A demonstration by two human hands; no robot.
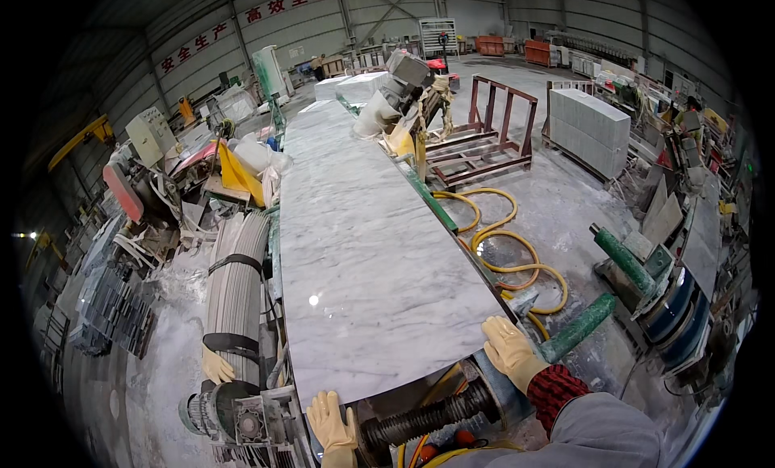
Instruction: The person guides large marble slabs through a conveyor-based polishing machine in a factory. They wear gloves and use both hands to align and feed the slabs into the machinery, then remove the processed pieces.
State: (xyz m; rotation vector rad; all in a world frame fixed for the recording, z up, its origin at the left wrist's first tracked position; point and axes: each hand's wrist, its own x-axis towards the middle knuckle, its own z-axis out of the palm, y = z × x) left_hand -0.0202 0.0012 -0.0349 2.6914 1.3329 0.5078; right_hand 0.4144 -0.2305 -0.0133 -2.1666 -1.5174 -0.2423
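Observation:
A long, polished white-grey marble slab (371, 250) lies flat in front of me and runs away toward the far end of its support. My left hand (331, 426), in a cream rubber glove, holds the slab's near left corner, fingers over its edge and thumb apart. At the near right corner my right hand (510, 351), gloved alike, grips the edge with bent fingers. Beneath the slab's near end is a dark ribbed roller (428, 419). A loose cream glove (216, 367) rests by the strapped bundle of pale strips (234, 290), left of the slab.
A grey motor (211, 410) sits close to my left hand. Green rollers (577, 327) and coiled yellow hoses (517, 266) lie to the right. Farther off stand a rusty metal frame (484, 137), a stack of slabs (588, 131) and a machine head (391, 93) beside the slab.

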